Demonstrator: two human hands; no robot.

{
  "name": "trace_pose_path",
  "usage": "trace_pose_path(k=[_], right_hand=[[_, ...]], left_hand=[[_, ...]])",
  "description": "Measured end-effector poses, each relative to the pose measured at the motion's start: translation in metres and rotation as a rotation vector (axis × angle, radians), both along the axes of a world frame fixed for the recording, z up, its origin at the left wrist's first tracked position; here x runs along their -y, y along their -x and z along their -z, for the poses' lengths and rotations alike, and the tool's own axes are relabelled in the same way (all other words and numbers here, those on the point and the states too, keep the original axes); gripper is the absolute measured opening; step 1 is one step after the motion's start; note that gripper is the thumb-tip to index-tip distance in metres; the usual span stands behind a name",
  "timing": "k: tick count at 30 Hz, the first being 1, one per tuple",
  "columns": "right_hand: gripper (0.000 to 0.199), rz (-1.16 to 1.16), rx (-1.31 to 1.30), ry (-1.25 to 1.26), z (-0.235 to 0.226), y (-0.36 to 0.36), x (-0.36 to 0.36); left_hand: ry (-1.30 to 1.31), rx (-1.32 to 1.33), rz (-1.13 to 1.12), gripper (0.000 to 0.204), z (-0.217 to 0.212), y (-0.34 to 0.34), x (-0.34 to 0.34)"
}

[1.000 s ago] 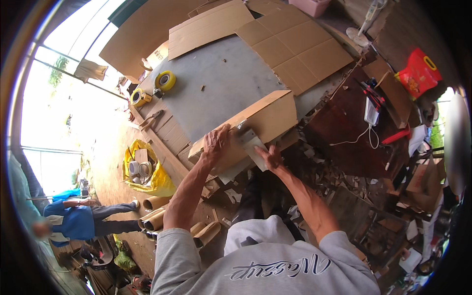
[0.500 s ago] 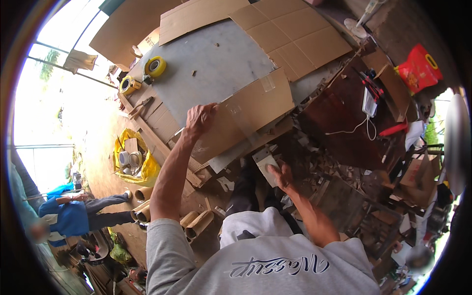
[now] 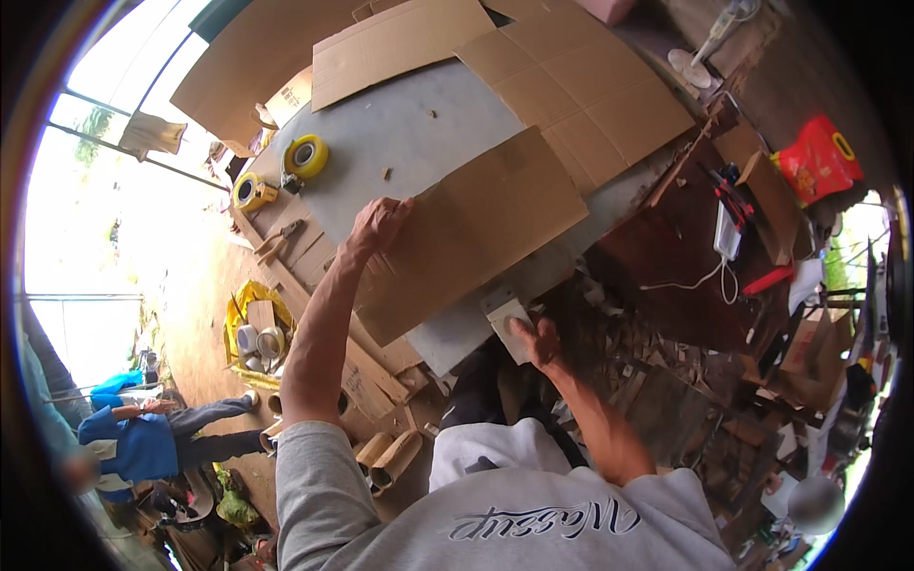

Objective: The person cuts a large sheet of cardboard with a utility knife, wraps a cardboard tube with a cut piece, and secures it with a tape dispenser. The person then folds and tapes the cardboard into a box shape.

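Note:
A flat brown cardboard sheet [image 3: 476, 233] lies slantwise over the near part of the grey tabletop [image 3: 419, 114]. My left hand [image 3: 379, 226] is closed at its far left edge, fingers curled over the rim. Below the sheet's near edge, my right hand [image 3: 535, 341] grips a pale, flat, rectangular tool [image 3: 507, 326]; its exact kind is not clear. The tool is apart from the sheet, beside the table's near corner. Two yellow tape rolls, one [image 3: 305, 156] on the tabletop and one [image 3: 251, 191] at its left edge, lie beyond my left hand.
More cardboard sheets [image 3: 581, 90] cover the table's far and right sides. Pliers [image 3: 279, 238] rest at the left edge. A yellow bag [image 3: 235, 314] with tape rolls stands on the floor, near cardboard tubes [image 3: 395, 457]. A person in blue [image 3: 133, 443] is at the left. Scraps litter the right.
The cardboard under my left hand has shifted, and the clear tape patches seen on it before no longer show. My right hand with the pale tool has moved slightly left.

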State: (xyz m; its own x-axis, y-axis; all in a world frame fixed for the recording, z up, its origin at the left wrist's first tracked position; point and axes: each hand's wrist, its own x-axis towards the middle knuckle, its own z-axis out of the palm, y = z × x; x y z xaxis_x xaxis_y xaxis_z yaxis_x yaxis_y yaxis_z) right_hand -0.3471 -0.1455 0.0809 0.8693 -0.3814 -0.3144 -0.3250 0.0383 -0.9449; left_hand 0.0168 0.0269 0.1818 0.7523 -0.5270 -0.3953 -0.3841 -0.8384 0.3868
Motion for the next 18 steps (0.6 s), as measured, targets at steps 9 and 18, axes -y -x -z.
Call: trace_pose_path(k=[9,18], right_hand=[[0.056,-0.084,-0.257,0.004,-0.019,-0.133,0.011],[0.062,-0.137,-0.174,0.071,-0.026,-0.082,0.002]], left_hand=[[0.033,-0.119,-0.127,0.067,0.072,-0.098,-0.005],[0.294,0.098,0.276,0.052,0.186,-0.005,-0.034]])
